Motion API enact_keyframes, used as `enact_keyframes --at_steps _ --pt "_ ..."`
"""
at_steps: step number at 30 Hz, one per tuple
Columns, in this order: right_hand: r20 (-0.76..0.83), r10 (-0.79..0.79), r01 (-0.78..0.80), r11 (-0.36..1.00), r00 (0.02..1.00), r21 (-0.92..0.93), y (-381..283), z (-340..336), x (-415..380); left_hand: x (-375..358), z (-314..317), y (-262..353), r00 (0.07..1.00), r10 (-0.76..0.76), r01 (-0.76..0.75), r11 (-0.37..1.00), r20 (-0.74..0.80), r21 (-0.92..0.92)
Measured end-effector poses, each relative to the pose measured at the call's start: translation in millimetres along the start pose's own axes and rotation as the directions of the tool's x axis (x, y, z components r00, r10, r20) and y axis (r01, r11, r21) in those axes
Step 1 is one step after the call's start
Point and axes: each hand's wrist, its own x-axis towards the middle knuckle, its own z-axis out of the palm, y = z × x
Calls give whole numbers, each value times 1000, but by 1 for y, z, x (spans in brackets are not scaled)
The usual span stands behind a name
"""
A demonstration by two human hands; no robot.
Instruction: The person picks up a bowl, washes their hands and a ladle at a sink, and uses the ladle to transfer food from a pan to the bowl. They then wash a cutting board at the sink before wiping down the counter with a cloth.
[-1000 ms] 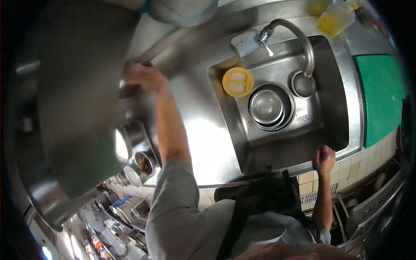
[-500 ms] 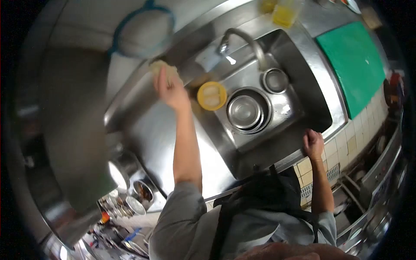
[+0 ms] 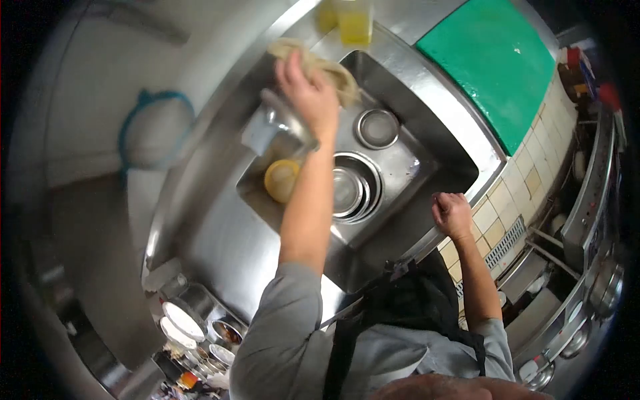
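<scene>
My left hand (image 3: 308, 97) presses a beige cloth (image 3: 343, 79) near the back rim of the sink, behind the basin. The faucet (image 3: 283, 117) is partly covered by that hand and forearm. Loosely curled by the front right edge of the sink (image 3: 490, 167) is my right hand (image 3: 453, 215), with nothing visible in it. Inside the basin sit nested round metal bowls (image 3: 347, 190), partly behind my left forearm. A smaller round metal bowl (image 3: 378, 129) stands beyond them. At the basin's left lies a yellow round container (image 3: 281, 180), also partly covered.
A green cutting board (image 3: 493, 67) lies right of the sink. Behind the sink stands a clear container of yellow liquid (image 3: 355, 27). A blue-rimmed round strainer (image 3: 157, 130) is at the left. Pots and bowls (image 3: 183, 320) crowd the lower left.
My left hand has carried the cloth rightward, from left of the faucet to behind the basin. The view has also shifted. My right hand stays curled by the front edge.
</scene>
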Motion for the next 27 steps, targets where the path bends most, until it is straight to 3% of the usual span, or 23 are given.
enact_keyframes --at_steps 2,4,6,8,9,11,14,16,17,18,20,22,24,25,27 --pt "-13 -11 11 999 1000 32 0 -3 0 5 26 -32 982 26 -128 827 190 547" --pt "-6 3 -3 1000 1000 8 2 -3 0 -7 37 -63 860 35 -369 734 510 571" --pt "20 11 -11 999 1000 36 3 -6 1 -16 43 -66 860 2 -357 717 510 599" --pt "24 18 -19 999 1000 28 0 -8 -1 -21 26 -59 878 -107 -229 762 466 606" --pt "6 -2 2 1000 1000 25 2 -9 2 -21 24 -54 880 -102 -230 763 463 604" --pt "-11 -18 18 999 1000 31 5 -8 3 -18 17 -48 852 -214 -258 622 478 739" --pt "-25 -50 52 996 998 73 6 -6 0 -16 26 -60 836 -198 -299 617 512 728" --pt "-38 -73 77 991 997 114 4 -4 1 -14 30 -42 827 -355 -188 556 436 810" --pt "-18 -57 58 993 998 99 3 -5 1 -7 25 -16 765 -481 -125 542 429 831" --pt "3 -37 36 996 999 79 4 -6 0 -14 20 -7 775 -488 -107 525 402 844" --pt "14 -75 73 994 997 76 5 -7 1 -30 10 11 854 -300 -168 613 424 772" --pt "18 -110 107 990 994 93 4 -12 1 -50 -25 60 809 -264 -165 756 526 633" --pt "14 -144 142 986 990 92 8 -9 -2 -81 -76 109 873 -142 -112 872 466 476" --pt "1 -153 153 985 988 85 7 -5 -3 -101 -106 121 887 -172 -84 852 428 516" --pt "24 -222 219 972 975 85 8 0 -4 -151 -165 145 936 -148 44 949 320 311"
